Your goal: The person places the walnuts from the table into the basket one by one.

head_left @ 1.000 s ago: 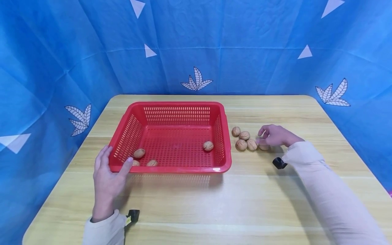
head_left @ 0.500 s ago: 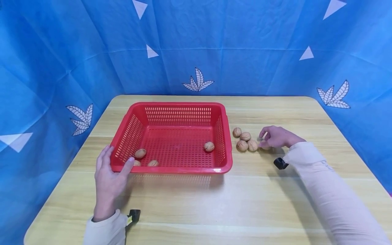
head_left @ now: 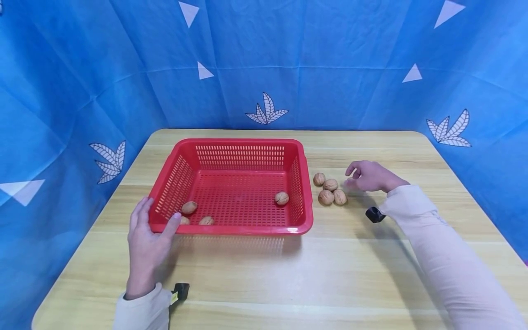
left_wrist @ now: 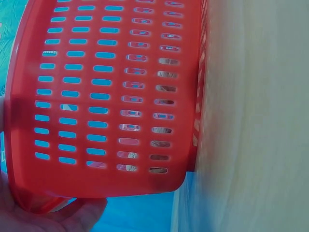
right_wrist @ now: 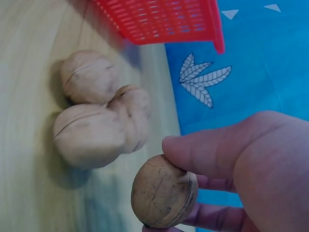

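Observation:
My left hand grips the front left corner of a red slotted basket, thumb over the rim. Its fingers also curl at the basket edge in the left wrist view. Inside the basket lie several walnuts, one towards the right side. My right hand is above the table, right of the basket; in the right wrist view its thumb and fingers pinch a walnut. Just left of that hand, several walnuts sit grouped on the table, close together.
The light wooden table carries the basket and walnuts. A blue curtain with white triangles and leaf prints hangs behind the table and along its sides. A black piece is attached at the right sleeve, another at the left.
My right hand has risen and moved slightly away from me with the walnut that lay at the right of the group. The left hand and basket have hardly moved.

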Motion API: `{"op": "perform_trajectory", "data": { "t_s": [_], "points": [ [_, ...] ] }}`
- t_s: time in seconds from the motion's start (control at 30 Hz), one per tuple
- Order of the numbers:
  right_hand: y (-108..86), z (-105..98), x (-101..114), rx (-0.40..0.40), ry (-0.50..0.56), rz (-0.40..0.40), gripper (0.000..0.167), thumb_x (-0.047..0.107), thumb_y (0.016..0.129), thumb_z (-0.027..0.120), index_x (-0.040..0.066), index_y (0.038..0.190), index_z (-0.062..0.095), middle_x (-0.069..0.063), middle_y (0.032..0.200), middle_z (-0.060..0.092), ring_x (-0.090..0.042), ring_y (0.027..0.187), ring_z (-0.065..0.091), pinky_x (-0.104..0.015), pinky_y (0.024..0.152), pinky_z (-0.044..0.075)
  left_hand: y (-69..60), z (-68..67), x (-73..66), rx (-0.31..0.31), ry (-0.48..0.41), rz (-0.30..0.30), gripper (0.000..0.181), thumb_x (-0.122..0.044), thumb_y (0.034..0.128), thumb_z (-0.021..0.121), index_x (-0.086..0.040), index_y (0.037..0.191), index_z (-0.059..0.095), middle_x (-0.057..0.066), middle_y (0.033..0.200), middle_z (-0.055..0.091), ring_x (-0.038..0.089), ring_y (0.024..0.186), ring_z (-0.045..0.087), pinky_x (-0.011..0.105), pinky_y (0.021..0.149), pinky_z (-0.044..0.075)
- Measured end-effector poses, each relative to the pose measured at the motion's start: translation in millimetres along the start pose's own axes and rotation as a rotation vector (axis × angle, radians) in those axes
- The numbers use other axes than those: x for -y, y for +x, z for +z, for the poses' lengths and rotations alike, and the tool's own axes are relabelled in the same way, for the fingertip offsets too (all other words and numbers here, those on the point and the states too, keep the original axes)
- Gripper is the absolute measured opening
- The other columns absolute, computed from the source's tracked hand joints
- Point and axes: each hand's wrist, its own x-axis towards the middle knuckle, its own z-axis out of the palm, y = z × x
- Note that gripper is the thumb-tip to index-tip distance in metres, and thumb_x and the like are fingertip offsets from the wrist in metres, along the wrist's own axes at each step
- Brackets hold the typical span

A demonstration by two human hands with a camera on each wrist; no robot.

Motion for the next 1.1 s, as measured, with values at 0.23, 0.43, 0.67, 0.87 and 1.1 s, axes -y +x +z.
{"op": "perform_trajectory", "data": {
  "t_s": [0.23,0.43,0.67,0.87,1.1],
  "points": [
    [7.4,-9,17,-0.001,0.000,-0.016,0.039,0.026,0.092,0.063,-0.003,0.117,0.057,-0.020,0.105,0.062,-0.027,0.082,0.064,-0.048,0.080,0.049,-1.6,-2.8,1.9,0.001,-0.018,0.000,0.082,-0.031,0.0880,0.070,-0.005,0.152,0.027,0.008,0.157,0.020,0.035,0.137,0.027,0.063,0.098,0.040],
    [12.8,-19,35,-0.032,-0.014,-0.031,0.039,0.027,0.092,0.064,-0.002,0.117,0.058,-0.020,0.105,0.062,-0.032,0.089,0.061,-0.049,0.081,0.049,-0.6,-1.8,2.3,-0.008,-0.035,0.022,0.080,-0.030,0.0877,0.070,-0.003,0.151,0.029,0.009,0.156,0.022,0.035,0.136,0.029,0.061,0.098,0.041],
    [18.5,-25,51,-0.067,-0.002,-0.042,0.034,0.027,0.092,0.062,0.001,0.114,0.059,-0.019,0.105,0.062,-0.028,0.083,0.062,-0.049,0.080,0.049,-0.3,-1.0,2.1,0.002,-0.027,-0.003,0.081,-0.029,0.0879,0.070,-0.005,0.152,0.027,0.008,0.157,0.020,0.033,0.137,0.027,0.060,0.098,0.042],
    [19.8,-26,62,-0.113,-0.003,-0.053,0.032,0.026,0.092,0.063,0.002,0.114,0.060,-0.017,0.104,0.062,-0.027,0.081,0.062,-0.049,0.079,0.048,-1.2,-0.4,0.7,0.019,-0.012,-0.011,0.084,-0.026,0.0868,0.072,-0.006,0.153,0.025,0.008,0.157,0.018,0.033,0.138,0.025,0.060,0.096,0.043],
    [24.4,-29,77,-0.173,0.014,-0.097,0.029,0.025,0.091,0.064,0.002,0.109,0.061,-0.016,0.100,0.061,-0.030,0.086,0.057,-0.045,0.075,0.047,-1.1,-1.4,0.9,0.023,-0.009,-0.010,0.085,-0.026,0.0863,0.073,-0.007,0.153,0.024,0.008,0.157,0.018,0.035,0.137,0.027,0.062,0.093,0.045]
  ]
}}
